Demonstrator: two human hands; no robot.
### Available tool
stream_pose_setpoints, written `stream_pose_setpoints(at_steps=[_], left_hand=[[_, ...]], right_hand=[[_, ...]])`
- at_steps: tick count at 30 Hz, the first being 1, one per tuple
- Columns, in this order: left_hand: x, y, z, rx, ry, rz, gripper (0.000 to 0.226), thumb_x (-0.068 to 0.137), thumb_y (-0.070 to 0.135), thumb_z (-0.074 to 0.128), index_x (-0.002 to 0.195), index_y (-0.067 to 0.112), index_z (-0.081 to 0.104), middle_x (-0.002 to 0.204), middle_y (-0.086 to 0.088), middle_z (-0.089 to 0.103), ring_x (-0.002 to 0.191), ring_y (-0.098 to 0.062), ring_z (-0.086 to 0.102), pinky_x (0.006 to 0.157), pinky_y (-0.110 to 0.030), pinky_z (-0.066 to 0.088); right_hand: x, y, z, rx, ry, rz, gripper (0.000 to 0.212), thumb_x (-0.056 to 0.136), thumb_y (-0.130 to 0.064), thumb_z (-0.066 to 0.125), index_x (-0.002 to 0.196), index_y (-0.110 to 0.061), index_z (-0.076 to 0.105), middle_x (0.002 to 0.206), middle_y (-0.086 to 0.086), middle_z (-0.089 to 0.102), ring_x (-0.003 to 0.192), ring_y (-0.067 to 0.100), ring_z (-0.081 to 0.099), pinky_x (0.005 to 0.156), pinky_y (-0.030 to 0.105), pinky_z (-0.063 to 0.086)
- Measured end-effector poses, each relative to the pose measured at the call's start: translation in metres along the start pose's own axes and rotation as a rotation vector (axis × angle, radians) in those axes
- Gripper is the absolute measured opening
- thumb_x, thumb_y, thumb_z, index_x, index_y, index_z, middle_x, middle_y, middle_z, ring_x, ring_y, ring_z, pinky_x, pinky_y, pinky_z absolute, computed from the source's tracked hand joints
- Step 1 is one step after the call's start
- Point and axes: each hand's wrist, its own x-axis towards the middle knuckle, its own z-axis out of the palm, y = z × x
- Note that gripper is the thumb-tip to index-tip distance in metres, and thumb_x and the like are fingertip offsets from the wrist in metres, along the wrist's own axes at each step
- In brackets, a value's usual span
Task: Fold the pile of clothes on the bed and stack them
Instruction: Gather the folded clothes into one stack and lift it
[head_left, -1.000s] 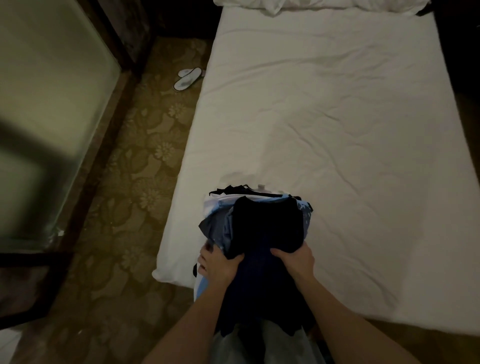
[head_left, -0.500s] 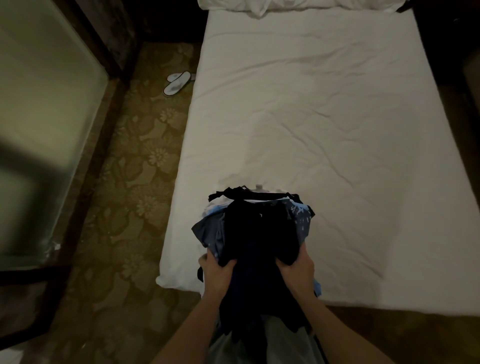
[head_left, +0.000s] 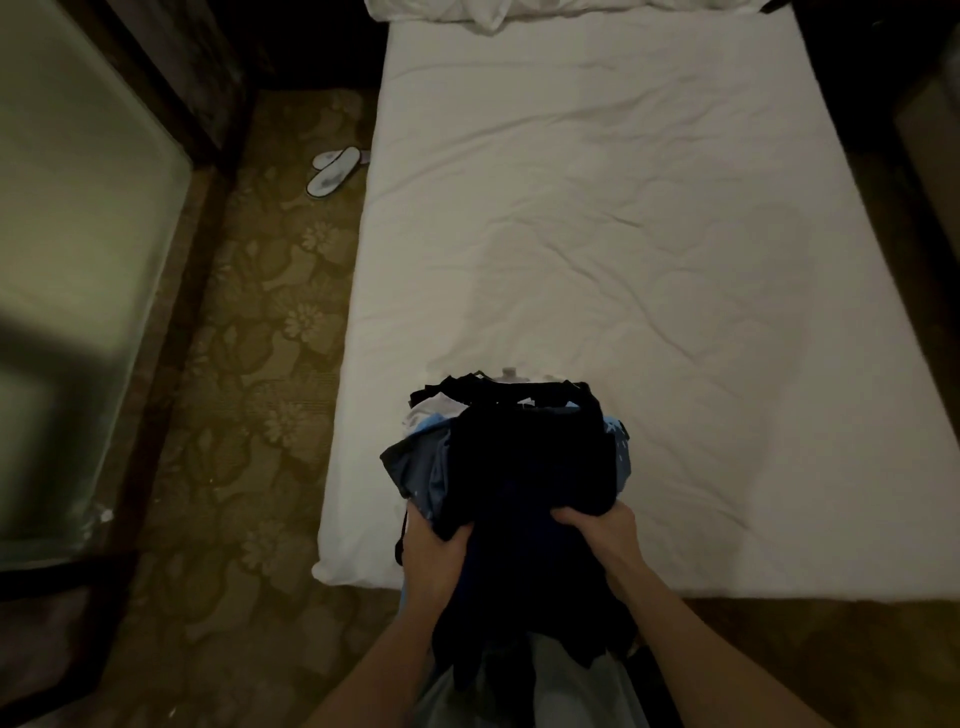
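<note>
A bundle of clothes, mostly black and dark blue with light blue, grey and white pieces, is carried over the near left corner of the white bed. My left hand grips the bundle's left side. Its right side is gripped by my right hand. Dark fabric hangs down between my forearms and hides part of both hands.
A pair of white slippers lies on the patterned carpet left of the bed. A frosted glass panel in a dark frame runs along the left. White pillows lie at the bed's far end.
The view has shifted a little to the right along the bed. My hands keep the same grip on the bundle, which stays over the near left corner.
</note>
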Motion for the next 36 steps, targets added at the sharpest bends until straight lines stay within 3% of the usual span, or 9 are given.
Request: stream_pose_setpoints(at_steps=[3, 6, 11, 17, 23, 26, 29, 33, 36], left_hand=[[0.006, 0.002, -0.005, -0.185, -0.021, -0.154, 0.062, 0.075, 0.023, 0.086, 0.119, 0.009, 0.045, 0.106, -0.001, 0.06, 0.099, -0.023, 0.06, 0.087, -0.037, 0.051], [0.017, -0.004, -0.012, -0.317, -0.085, -0.368, 0.065, 0.055, 0.036, 0.096, 0.102, 0.006, 0.063, 0.099, -0.01, 0.07, 0.091, -0.027, 0.069, 0.083, -0.042, 0.059], [0.012, -0.007, -0.021, -0.378, -0.166, -0.367, 0.042, 0.069, 0.015, 0.089, 0.104, 0.007, 0.068, 0.102, -0.015, 0.073, 0.092, -0.033, 0.071, 0.085, -0.045, 0.059], [0.039, -0.044, -0.003, -0.177, -0.1, -0.1, 0.125, 0.048, 0.056, 0.078, 0.152, 0.013, 0.023, 0.137, 0.0, 0.046, 0.127, -0.023, 0.046, 0.11, -0.048, 0.04], [0.031, -0.051, 0.007, -0.118, -0.104, -0.105, 0.07, 0.069, 0.04, 0.07, 0.132, 0.016, 0.051, 0.122, -0.006, 0.063, 0.113, -0.03, 0.06, 0.098, -0.054, 0.05], [0.015, -0.045, 0.008, -0.053, -0.037, -0.118, 0.071, 0.061, 0.05, 0.058, 0.127, 0.023, 0.05, 0.127, -0.01, 0.06, 0.121, -0.036, 0.054, 0.111, -0.06, 0.033], [0.008, -0.035, 0.006, 0.047, -0.014, -0.119, 0.066, 0.071, 0.037, 0.057, 0.13, 0.008, 0.053, 0.128, -0.018, 0.059, 0.127, -0.038, 0.047, 0.12, -0.05, 0.006], [0.004, -0.023, 0.003, -0.048, 0.023, -0.094, 0.036, 0.083, 0.001, 0.065, 0.119, 0.002, 0.056, 0.108, -0.015, 0.062, 0.111, -0.038, 0.057, 0.095, -0.043, 0.043], [0.005, -0.015, 0.001, -0.087, 0.014, -0.064, 0.037, 0.084, 0.007, 0.065, 0.12, 0.002, 0.055, 0.106, -0.011, 0.064, 0.102, -0.032, 0.061, 0.08, -0.035, 0.047]], right_hand=[[0.001, 0.005, -0.007, -0.084, -0.013, -0.052, 0.074, 0.05, -0.043, 0.091, 0.116, -0.019, 0.067, 0.104, -0.001, 0.072, 0.093, 0.022, 0.07, 0.085, 0.048, 0.058], [-0.009, 0.004, -0.008, -0.102, -0.065, -0.153, 0.059, 0.064, -0.027, 0.09, 0.117, -0.02, 0.065, 0.109, -0.001, 0.071, 0.098, 0.02, 0.069, 0.086, 0.045, 0.058], [-0.018, 0.008, -0.008, -0.168, -0.085, -0.248, 0.054, 0.08, -0.014, 0.081, 0.127, -0.02, 0.053, 0.113, -0.006, 0.06, 0.103, 0.014, 0.059, 0.089, 0.029, 0.05], [-0.014, 0.012, -0.006, -0.284, 0.029, -0.304, 0.045, 0.076, -0.039, 0.08, 0.108, -0.016, 0.058, 0.105, 0.008, 0.062, 0.094, 0.022, 0.062, 0.084, 0.039, 0.054], [-0.027, 0.019, 0.013, -0.567, 0.077, -0.774, 0.026, 0.077, -0.032, 0.053, 0.103, -0.029, 0.052, 0.093, 0.005, 0.063, 0.097, 0.028, 0.055, 0.089, 0.042, 0.039], [-0.02, 0.036, 0.018, -0.771, -0.033, -0.913, 0.037, 0.087, -0.031, 0.046, 0.118, -0.018, 0.062, 0.116, 0.005, 0.062, 0.118, 0.027, 0.051, 0.111, 0.046, 0.029], [-0.018, 0.039, 0.022, -0.806, -0.123, -0.942, 0.033, 0.082, -0.017, 0.061, 0.113, -0.008, 0.063, 0.122, 0.008, 0.059, 0.119, 0.031, 0.051, 0.105, 0.047, 0.039], [-0.02, 0.027, 0.02, -0.677, -0.218, -0.871, 0.049, 0.072, -0.007, 0.066, 0.12, -0.008, 0.059, 0.128, 0.007, 0.054, 0.113, 0.028, 0.055, 0.085, 0.036, 0.05], [-0.022, 0.017, 0.019, -0.521, -0.193, -0.808, 0.037, 0.084, -0.019, 0.057, 0.12, -0.011, 0.058, 0.124, 0.005, 0.056, 0.105, 0.021, 0.059, 0.075, 0.034, 0.05]])
